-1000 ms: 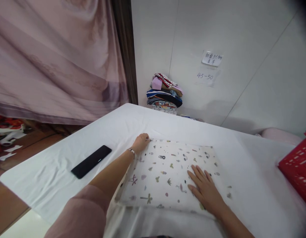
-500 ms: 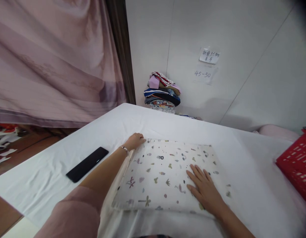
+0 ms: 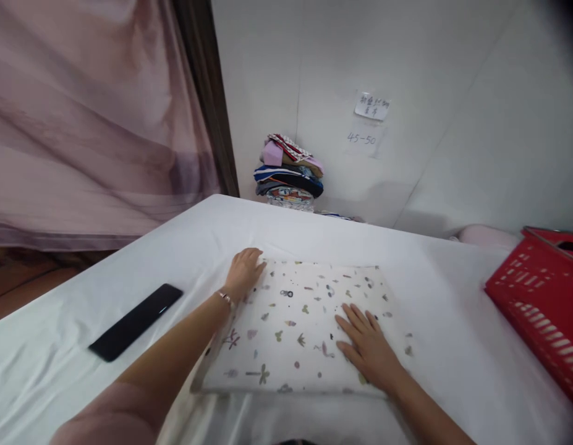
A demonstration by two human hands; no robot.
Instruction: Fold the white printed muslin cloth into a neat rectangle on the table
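A white cloth with a small print of plants, birds and other motifs (image 3: 290, 346) lies folded in a flat rectangle on the white-covered table. My left hand (image 3: 244, 271), with a bracelet at the wrist, rests on its far left corner, fingers stretched out over the edge. Flat on the right part of the cloth lies my right hand (image 3: 366, 346), its fingers spread. The cloth's near edge is close to my body.
To the left is a black phone-like slab (image 3: 136, 321). A red plastic basket (image 3: 536, 296) stands at the right. Behind the table rises a pile of folded fabrics (image 3: 288, 170) by the wall; a pink curtain (image 3: 91, 123) hangs at left.
My left hand has moved slightly from the corner's edge onto the cloth, its fingers flatter. My right hand stays flat. The view has turned right, showing more of the basket.
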